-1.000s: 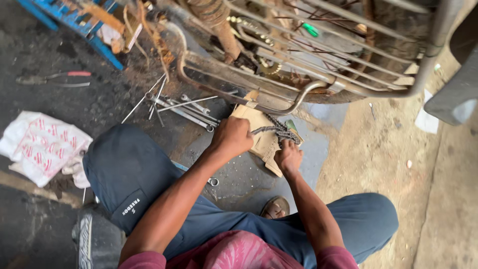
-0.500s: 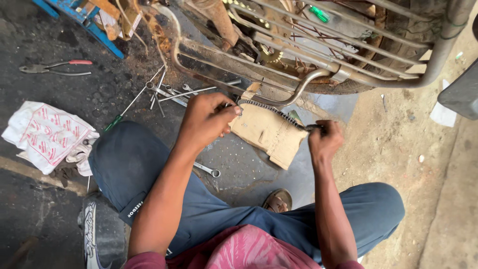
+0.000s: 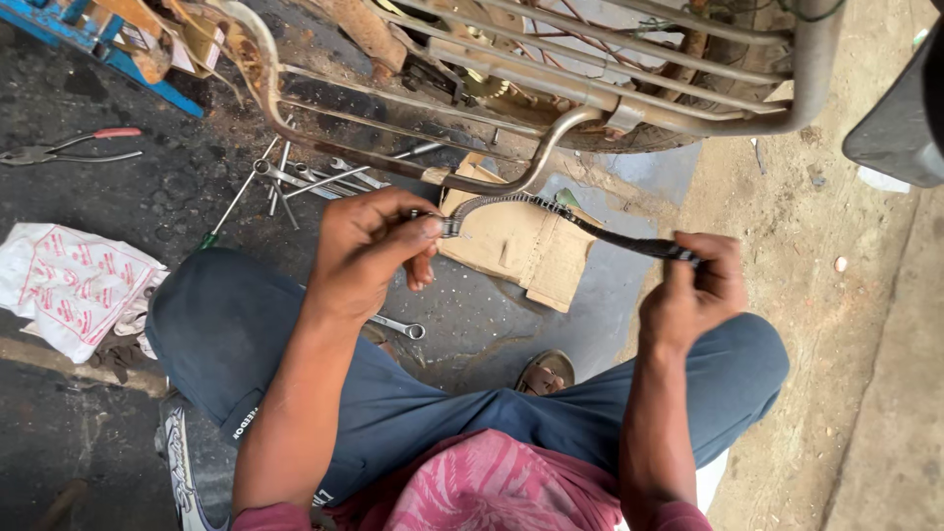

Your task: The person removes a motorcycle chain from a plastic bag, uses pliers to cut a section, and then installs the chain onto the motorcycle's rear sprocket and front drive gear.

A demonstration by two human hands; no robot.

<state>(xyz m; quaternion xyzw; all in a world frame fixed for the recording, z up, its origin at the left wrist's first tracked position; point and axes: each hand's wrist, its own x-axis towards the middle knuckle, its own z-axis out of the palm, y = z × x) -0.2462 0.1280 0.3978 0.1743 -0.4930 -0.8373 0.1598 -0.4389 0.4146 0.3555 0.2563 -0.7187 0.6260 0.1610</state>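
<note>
**Chain pulled out to full length between both hands**

Since half a second ago the two hands have drawn further apart, and the chain that sagged over the cardboard now runs in a long, shallow arc between them. The left hand (image 3: 369, 246) pinches one end of the roller chain (image 3: 551, 211) between thumb and forefinger, the other fingers curled loosely beneath. The right hand (image 3: 693, 290) has its fingers closed around the other end, thumb pressed on top, held out above the right knee. The chain (dark, greasy-looking, its links showing pale along the upper edge) hangs in the air just above a flattened piece of cardboard (image 3: 521, 251) that lies on the ground, without touching it as far as can be told.

Above the hands stands a rusty metal frame (image 3: 590, 88) of tubes and bars, one curved tube dipping close to the chain's middle. A cluster of spanners (image 3: 295, 177) lies on the dark ground to the left of the left hand, and a single spanner (image 3: 398, 324) rests just below that hand, beside the person's thigh. Red-handled pliers (image 3: 64, 147) lie well apart at the far left, near a crumpled white-and-red printed cloth (image 3: 74, 285). A sandalled foot (image 3: 546, 372) shows between the knees.
</note>
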